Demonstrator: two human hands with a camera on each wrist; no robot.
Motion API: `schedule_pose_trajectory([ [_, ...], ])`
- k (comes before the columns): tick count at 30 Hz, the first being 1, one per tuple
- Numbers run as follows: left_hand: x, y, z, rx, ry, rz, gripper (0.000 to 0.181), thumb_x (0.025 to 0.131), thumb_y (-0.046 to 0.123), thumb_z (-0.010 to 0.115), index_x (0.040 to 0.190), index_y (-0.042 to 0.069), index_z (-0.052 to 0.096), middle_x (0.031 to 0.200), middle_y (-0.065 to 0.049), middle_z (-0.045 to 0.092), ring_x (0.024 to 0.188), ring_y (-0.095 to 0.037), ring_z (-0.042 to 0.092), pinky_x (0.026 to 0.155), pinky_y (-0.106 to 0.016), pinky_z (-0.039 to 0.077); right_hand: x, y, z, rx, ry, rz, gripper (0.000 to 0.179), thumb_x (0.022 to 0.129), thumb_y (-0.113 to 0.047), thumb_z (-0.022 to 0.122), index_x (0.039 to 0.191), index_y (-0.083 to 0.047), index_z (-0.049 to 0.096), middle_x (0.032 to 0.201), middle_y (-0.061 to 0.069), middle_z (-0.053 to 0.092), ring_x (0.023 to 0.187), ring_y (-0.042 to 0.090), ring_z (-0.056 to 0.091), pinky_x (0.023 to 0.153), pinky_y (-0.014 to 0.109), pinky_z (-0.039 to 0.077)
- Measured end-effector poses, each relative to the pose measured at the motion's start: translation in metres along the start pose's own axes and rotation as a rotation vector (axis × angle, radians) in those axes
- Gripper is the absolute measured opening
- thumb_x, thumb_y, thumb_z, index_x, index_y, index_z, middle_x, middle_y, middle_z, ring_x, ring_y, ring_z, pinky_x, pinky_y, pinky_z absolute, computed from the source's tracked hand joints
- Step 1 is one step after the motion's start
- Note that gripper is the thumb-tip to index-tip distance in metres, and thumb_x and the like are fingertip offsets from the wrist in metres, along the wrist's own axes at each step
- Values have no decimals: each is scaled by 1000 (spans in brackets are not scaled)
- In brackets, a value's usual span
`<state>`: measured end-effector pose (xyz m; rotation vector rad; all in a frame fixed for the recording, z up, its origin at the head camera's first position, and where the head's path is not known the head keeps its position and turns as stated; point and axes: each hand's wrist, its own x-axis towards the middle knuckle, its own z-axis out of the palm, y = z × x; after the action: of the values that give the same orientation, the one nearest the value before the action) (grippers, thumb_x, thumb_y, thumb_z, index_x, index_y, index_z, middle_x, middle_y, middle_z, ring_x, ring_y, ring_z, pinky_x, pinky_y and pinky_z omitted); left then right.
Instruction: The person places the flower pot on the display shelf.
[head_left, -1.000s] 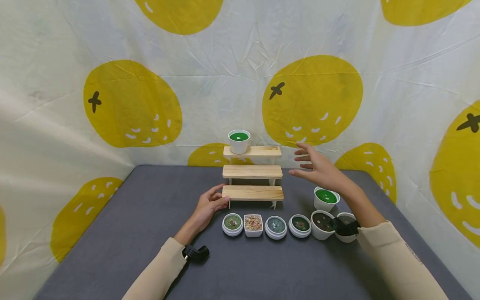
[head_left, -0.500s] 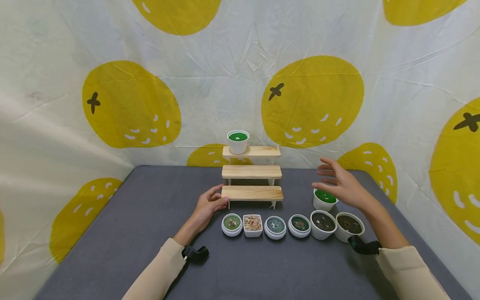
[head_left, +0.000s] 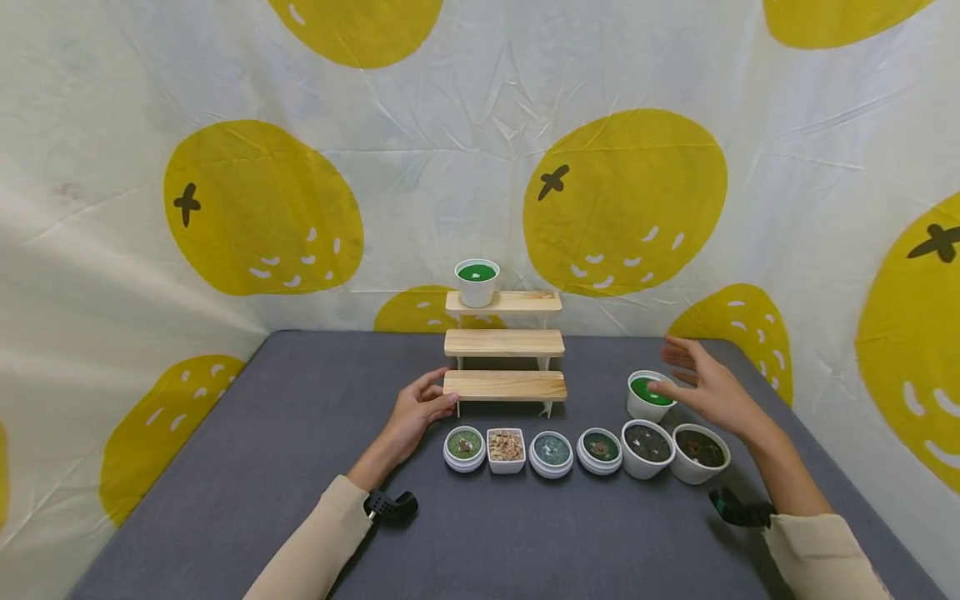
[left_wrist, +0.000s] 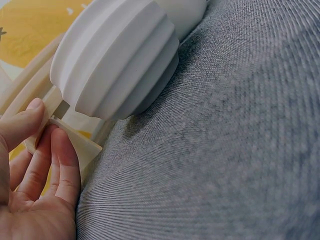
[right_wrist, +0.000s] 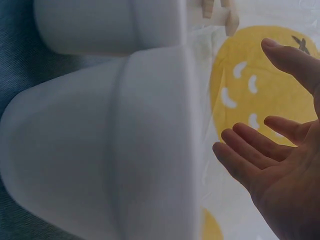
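My left hand [head_left: 412, 414] pinches the left end of the lowest step of a three-tier wooden stand [head_left: 506, 385], thumb on top and fingers beneath, as the left wrist view shows. On the top tier, at its left, is a white cup with green contents [head_left: 476, 285]. My right hand [head_left: 708, 389], thumb and fingers spread and nothing held, hovers at a second green-filled white cup [head_left: 647, 406] right of the stand; its thumb overlaps that cup's rim in the head view. In the right wrist view the hand [right_wrist: 280, 165] is beyond a large white cup [right_wrist: 100, 150].
In front of the stand, a row holds a low round pot [head_left: 465, 458], a square dish of mixed bits [head_left: 507, 467], two more low pots [head_left: 551, 472] [head_left: 599, 468] and two dark-filled cups [head_left: 645, 468] [head_left: 699, 473]. A fruit-print curtain [head_left: 450, 192] hangs behind the grey table [head_left: 525, 542].
My right hand has moved right and down from beside the stand's upper tiers to the green-filled cup at the right. My left hand has stayed on the stand.
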<state>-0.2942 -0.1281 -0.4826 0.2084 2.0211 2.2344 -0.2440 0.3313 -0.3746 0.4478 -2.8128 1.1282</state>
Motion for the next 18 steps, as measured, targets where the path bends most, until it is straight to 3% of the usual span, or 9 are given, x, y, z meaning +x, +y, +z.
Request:
schedule_pose_trajectory([
  [7,0,1,1,-11,-1,1,70,95,11,76,157,8,43,96,-1,71,91,-14,70,84,-28,60,-1,13,4,-35,-2,26,89,96,-29,76,160,4,24,154,37,39,140,57,41,111,70,39],
  [18,0,0,1,-13,-2,2,71,95,10,75,157,7,42,95,-1,71,90,-14,70,84,-27,60,0,29,10,-24,-66,62,91,95,-31,76,159,7,23,157,38,34,140,59,39,110,70,40],
])
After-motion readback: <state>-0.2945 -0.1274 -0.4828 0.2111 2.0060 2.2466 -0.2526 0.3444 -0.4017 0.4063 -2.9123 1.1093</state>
